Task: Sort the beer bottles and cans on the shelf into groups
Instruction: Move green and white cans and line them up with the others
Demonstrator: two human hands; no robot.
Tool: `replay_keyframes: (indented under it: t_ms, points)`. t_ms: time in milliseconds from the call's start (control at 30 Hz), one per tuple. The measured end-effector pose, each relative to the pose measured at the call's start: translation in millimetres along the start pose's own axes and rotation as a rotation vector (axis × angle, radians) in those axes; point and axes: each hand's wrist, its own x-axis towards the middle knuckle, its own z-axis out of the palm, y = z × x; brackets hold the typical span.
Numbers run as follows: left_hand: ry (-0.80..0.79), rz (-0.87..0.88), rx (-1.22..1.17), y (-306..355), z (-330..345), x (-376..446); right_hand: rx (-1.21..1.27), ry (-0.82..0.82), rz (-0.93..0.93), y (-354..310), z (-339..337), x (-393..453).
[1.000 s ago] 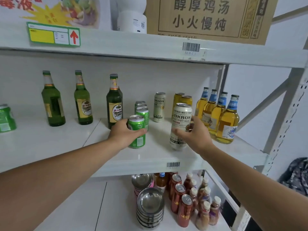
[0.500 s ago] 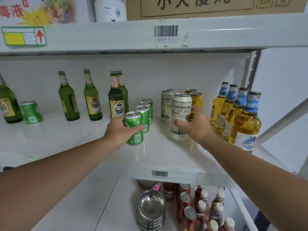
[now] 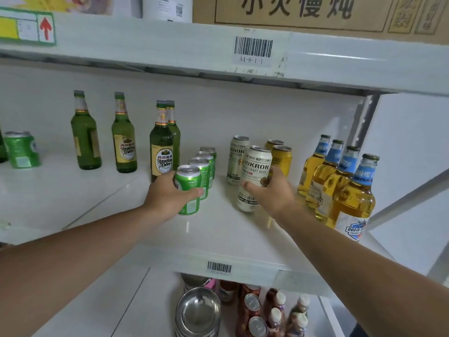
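My left hand (image 3: 167, 195) grips a green can (image 3: 189, 188) standing at the front of a row of green cans (image 3: 205, 164) on the white shelf (image 3: 218, 234). My right hand (image 3: 272, 193) wraps a tall white HIDKRON can (image 3: 255, 176), which leans slightly; a second white can (image 3: 238, 159) stands behind it. Two yellow cans (image 3: 281, 156) sit further back. Several green bottles (image 3: 124, 135) stand to the left, with one lone green can (image 3: 21, 149) at the far left. Several amber bottles with blue labels (image 3: 340, 186) line the right side.
The upper shelf board (image 3: 170, 47) hangs low overhead, carrying a cardboard box (image 3: 315, 13). Below the shelf's front edge are stacked steel bowls (image 3: 198, 312) and several red bottles and cans (image 3: 252, 310). A grey upright post (image 3: 362, 120) stands at the right rear.
The view has shifted left and closer. My right hand has closed further around the white can, which now leans. My left hand keeps its grip on the green can.
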Motion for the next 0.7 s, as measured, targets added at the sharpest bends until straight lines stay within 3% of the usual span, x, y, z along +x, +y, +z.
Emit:
replay_keyframes:
  t_ms: [433,700]
  points:
    - [-0.025,-0.023,0.040,6.3,3.9,-5.7,-0.025,-0.046,0.001,2.9,35.5,38.4]
    - [-0.173,-0.030,0.106,-11.2,-9.9,-0.2,-0.022,-0.048,0.007,7.8,48.4,54.2]
